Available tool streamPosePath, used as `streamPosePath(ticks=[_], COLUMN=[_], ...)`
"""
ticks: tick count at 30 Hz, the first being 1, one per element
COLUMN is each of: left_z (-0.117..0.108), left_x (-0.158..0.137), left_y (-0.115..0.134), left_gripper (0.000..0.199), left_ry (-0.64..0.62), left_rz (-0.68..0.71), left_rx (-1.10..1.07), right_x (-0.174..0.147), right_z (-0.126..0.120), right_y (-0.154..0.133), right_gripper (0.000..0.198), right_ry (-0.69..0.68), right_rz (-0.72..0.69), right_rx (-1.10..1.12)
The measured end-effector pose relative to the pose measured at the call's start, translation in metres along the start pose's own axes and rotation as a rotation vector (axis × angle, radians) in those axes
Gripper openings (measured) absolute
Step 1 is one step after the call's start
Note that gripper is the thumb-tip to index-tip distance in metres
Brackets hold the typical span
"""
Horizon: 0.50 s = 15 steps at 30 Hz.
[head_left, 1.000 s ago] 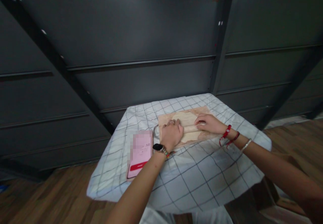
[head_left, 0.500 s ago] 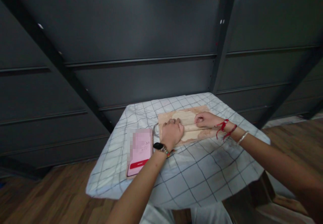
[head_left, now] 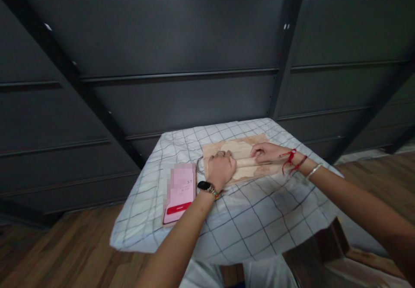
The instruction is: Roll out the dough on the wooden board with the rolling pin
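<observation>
Two hands press a rolling pin (head_left: pixel 245 162) on soft dough (head_left: pixel 238 150).

The dough lies flat on a wooden board (head_left: pixel 209 152) on the checked cloth (head_left: pixel 253 223). It looks soft and easy to tear. The pin looks hard; hold its ends. The left hand (head_left: pixel 221 169) curls over one end, the right hand (head_left: pixel 267 152) over the other, arms reaching forward.

Dark grey panelled wall (head_left: pixel 181 41), wooden floor (head_left: pixel 65 253), table under a checked cloth (head_left: pixel 259 227).

Both hands — left hand (head_left: pixel 221 168), right hand (head_left: pixel 267 152) — press a rolling pin (head_left: pixel 245 162) across dough (head_left: pixel 239 150) on a wooden board (head_left: pixel 259 172).
</observation>
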<state>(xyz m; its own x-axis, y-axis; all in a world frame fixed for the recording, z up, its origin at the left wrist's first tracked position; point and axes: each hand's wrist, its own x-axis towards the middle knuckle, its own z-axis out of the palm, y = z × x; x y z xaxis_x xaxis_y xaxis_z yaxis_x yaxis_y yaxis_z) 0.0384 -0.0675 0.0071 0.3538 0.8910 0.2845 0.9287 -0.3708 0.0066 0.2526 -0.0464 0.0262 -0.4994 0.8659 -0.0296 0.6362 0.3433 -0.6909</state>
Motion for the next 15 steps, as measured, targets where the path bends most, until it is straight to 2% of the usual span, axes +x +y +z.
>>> streamPosePath(ticks=[6, 12, 15], left_z=[0.0, 0.001, 0.002], left_x=[0.002, 0.003, 0.003], left_y=[0.0, -0.001, -0.002], left_gripper=[0.033, 0.034, 0.035], left_ry=[-0.019, -0.016, -0.023], left_rz=[-0.004, -0.009, -0.005], left_rx=[0.002, 0.009, 0.011], right_x=[-0.001, 0.0, -0.006], right_z=[0.0, -0.003, -0.001], right_y=[0.001, 0.009, 0.007], right_gripper=[0.023, 0.025, 0.025], right_ry=[0.078, -0.026, 0.033], right_rz=[-0.032, -0.037, -0.142], right_rx=[-0.078, 0.045, -0.001])
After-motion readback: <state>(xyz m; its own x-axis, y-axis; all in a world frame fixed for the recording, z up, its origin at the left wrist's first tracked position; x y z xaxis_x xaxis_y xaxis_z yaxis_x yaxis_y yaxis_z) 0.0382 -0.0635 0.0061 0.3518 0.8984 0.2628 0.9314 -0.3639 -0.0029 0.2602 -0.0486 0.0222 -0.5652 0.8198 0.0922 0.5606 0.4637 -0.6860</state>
